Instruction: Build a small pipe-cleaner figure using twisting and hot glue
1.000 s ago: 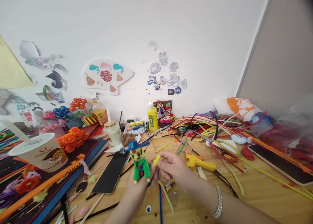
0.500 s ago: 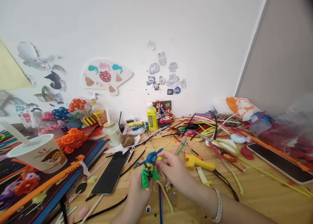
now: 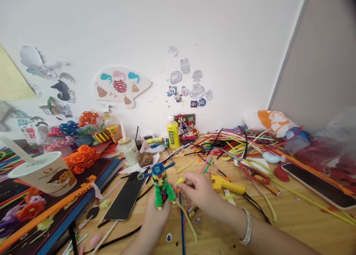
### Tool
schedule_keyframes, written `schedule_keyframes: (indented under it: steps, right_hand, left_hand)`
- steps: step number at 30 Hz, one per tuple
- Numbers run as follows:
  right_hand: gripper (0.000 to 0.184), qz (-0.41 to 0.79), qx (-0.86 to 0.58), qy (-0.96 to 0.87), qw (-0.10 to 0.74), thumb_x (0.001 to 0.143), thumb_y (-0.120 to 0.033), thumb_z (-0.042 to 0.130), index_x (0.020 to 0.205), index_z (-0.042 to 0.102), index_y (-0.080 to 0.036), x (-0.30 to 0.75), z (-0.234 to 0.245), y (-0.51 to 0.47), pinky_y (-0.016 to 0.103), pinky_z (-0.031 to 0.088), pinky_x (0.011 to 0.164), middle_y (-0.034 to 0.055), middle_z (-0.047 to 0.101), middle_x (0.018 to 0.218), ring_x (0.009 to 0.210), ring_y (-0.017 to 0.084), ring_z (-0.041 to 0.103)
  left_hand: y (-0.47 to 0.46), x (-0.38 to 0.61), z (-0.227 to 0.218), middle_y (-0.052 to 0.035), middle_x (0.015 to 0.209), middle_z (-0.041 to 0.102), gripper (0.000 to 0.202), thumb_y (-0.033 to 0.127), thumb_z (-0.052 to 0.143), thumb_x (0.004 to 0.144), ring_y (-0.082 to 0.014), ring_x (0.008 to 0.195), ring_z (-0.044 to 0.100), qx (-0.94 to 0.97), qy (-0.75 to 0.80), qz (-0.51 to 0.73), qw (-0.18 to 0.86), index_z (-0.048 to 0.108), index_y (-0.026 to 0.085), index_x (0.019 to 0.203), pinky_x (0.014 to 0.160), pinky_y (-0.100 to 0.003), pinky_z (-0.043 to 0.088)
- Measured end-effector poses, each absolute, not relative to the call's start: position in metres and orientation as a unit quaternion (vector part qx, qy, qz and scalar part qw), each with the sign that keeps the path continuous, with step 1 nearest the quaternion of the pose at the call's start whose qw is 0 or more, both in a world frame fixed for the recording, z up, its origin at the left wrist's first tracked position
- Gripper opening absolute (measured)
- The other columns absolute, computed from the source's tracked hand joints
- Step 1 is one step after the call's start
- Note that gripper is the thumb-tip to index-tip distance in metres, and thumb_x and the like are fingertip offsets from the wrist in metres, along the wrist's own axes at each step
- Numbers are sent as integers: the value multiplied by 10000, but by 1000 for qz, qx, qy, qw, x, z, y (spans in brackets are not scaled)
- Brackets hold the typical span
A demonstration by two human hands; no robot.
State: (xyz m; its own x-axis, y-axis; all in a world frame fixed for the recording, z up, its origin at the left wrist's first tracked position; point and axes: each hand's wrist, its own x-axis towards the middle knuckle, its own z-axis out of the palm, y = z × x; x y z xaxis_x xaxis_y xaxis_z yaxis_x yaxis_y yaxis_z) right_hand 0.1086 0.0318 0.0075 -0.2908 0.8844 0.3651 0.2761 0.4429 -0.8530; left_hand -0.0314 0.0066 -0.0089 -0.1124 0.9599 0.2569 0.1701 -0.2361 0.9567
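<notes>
My left hand (image 3: 155, 219) holds up a small pipe-cleaner figure (image 3: 161, 186) with a blue hat, a yellow face and a green coat, upright above the wooden table (image 3: 292, 221). My right hand (image 3: 198, 190), with a silver bracelet at the wrist, pinches a small yellow fuzzy piece (image 3: 180, 181) right beside the figure's arm. A blue pipe cleaner (image 3: 182, 225) and a yellow one (image 3: 190, 221) lie on the table beneath both hands.
A yellow glue gun (image 3: 226, 185) lies just right of my hands, a black tablet (image 3: 126, 199) to the left, a phone (image 3: 317, 186) at far right. Loose pipe cleaners (image 3: 239, 142) pile at the back, with a yellow bottle (image 3: 172, 133), a jar (image 3: 129, 149) and a paper cup (image 3: 44, 171).
The figure was tipped over to the right half a second ago and now stands upright again, facing me. My right hand stays beside it with the yellow piece.
</notes>
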Motion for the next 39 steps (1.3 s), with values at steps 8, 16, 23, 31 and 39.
schedule_keyframes:
  steps: [8,16,23,31,39]
  right_hand:
    - [255,468,-349,-692,424,817,-332,472,609,440,-188,107,5,31,189,264,413,-69,379,474,429,76,358]
    - [332,628,-183,-634,413,759,-478,561,800,518,-150,113,-2,42,179,362,465,-51,488,544,472,61,438]
    - [275,581,-291,-604,460,753,-422,571,698,501,-162,104,1,34,176,334,406,-67,459,482,421,60,399]
    - [115,488,-294,-700,431,818,-280,489,805,511,-169,111,3,34,183,315,437,-63,446,534,470,73,413]
    - [177,531,-232,-705,409,826,-314,475,829,534,-148,117,6,38,195,336,466,-52,456,538,484,79,416]
  left_hand:
    - [6,-36,-13,-7,581,600,110,244,660,578,-174,588,545,540,499,572,364,579,189,627,623,-298,443]
    - [4,-24,4,57,482,436,262,344,674,662,-53,410,353,359,323,519,705,494,166,592,441,-195,324]
    - [2,-24,2,41,519,517,226,295,716,587,-108,470,428,463,486,574,469,573,180,718,474,-228,353]
    - [2,-26,2,51,497,463,208,303,667,668,-68,456,368,401,368,561,623,519,164,626,470,-195,313]
    - [2,-31,5,73,448,367,299,288,665,680,-16,373,227,296,280,452,793,450,141,534,412,-174,231]
